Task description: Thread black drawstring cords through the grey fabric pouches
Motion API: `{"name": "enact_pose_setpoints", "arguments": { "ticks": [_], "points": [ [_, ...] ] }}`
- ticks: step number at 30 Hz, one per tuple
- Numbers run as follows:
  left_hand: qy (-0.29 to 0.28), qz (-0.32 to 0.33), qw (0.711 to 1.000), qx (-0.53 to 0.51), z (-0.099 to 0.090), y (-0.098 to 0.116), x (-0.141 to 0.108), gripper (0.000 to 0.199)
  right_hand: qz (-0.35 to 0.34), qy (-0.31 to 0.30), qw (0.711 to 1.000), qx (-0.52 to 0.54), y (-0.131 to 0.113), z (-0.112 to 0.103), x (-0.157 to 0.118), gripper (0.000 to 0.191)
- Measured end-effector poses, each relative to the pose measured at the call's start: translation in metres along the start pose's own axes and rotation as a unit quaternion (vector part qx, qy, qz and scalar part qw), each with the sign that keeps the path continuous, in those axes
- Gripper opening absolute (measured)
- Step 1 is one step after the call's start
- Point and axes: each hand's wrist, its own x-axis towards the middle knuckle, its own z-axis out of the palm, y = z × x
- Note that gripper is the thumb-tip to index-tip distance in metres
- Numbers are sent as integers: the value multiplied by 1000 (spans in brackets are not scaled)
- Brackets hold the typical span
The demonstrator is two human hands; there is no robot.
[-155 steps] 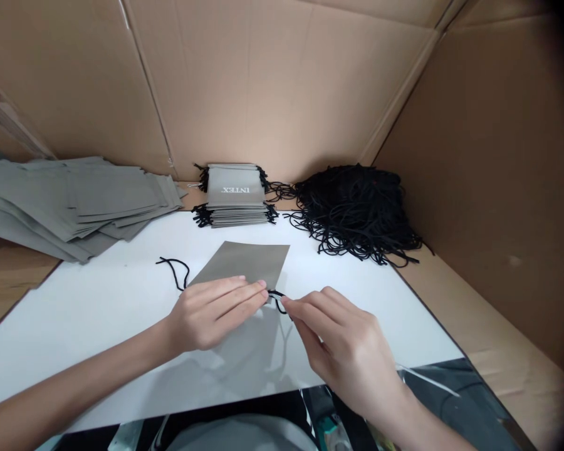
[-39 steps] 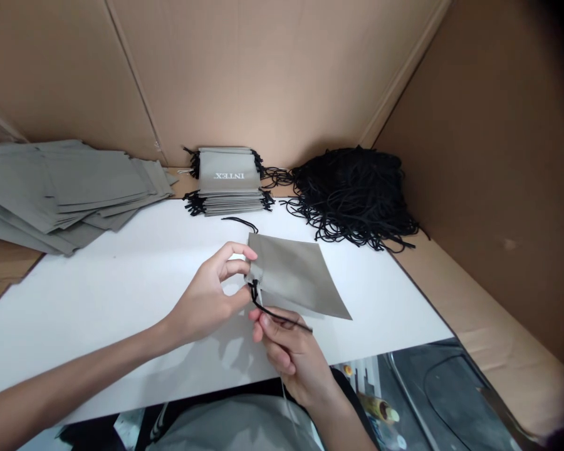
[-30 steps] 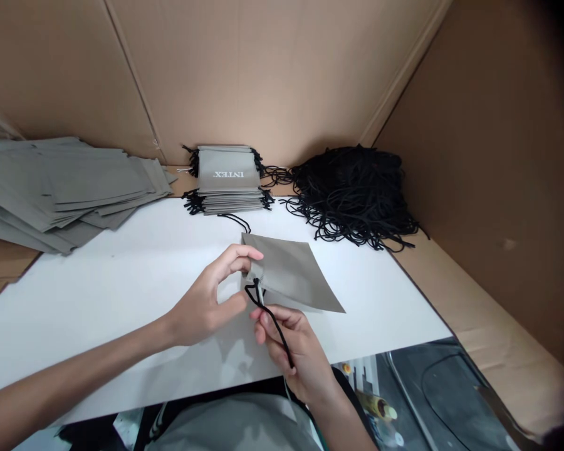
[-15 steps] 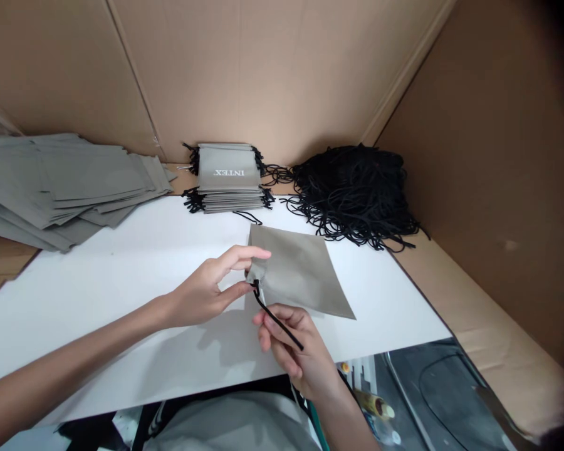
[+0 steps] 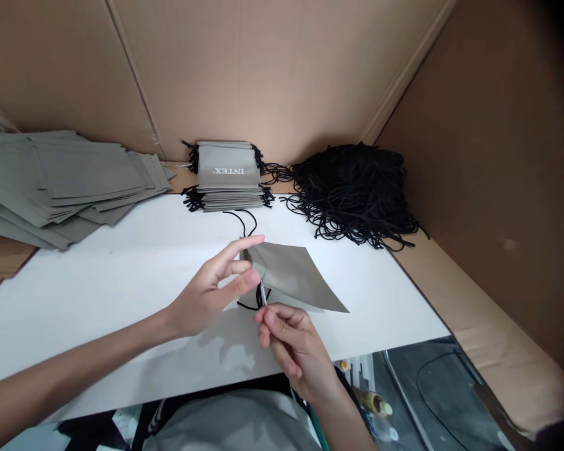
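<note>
One grey pouch (image 5: 294, 279) lies partly lifted on the white desk (image 5: 122, 282). Left hand (image 5: 207, 294): grip pinched on the pouch's near corner. Right hand (image 5: 294, 347): grip closed on one thin threading tool (image 5: 262, 293) beside one black cord (image 5: 249, 305). Behind: one stack of finished pouches (image 5: 228, 178), one cord heap (image 5: 357, 194), one pile of grey blanks (image 5: 66, 181).
</note>
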Motion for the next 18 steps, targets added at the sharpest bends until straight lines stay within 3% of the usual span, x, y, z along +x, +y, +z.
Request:
{"name": "enact_pose_setpoints", "arguments": {
  "ticks": [2, 4, 11, 15, 18],
  "points": [
    [51, -53, 996, -44, 7, 5, -1, 51, -3, 7, 1000, 20, 2, 5, 0, 29],
    [77, -59, 993, -68, 14, 5, -3, 54, -2, 14, 998, 57, 4, 10, -1, 27],
    [111, -31, 991, -71, 24, -1, -15, 67, 64, 20, 979, 195, 8, 25, -9, 24],
    [117, -66, 987, -82, 25, 4, -17, 68, 90, 23, 972, 216, 7, 26, -13, 23],
    [161, -106, 975, -108, 25, 7, -14, 67, 93, 22, 970, 226, 8, 25, -15, 22]
  ]
}}
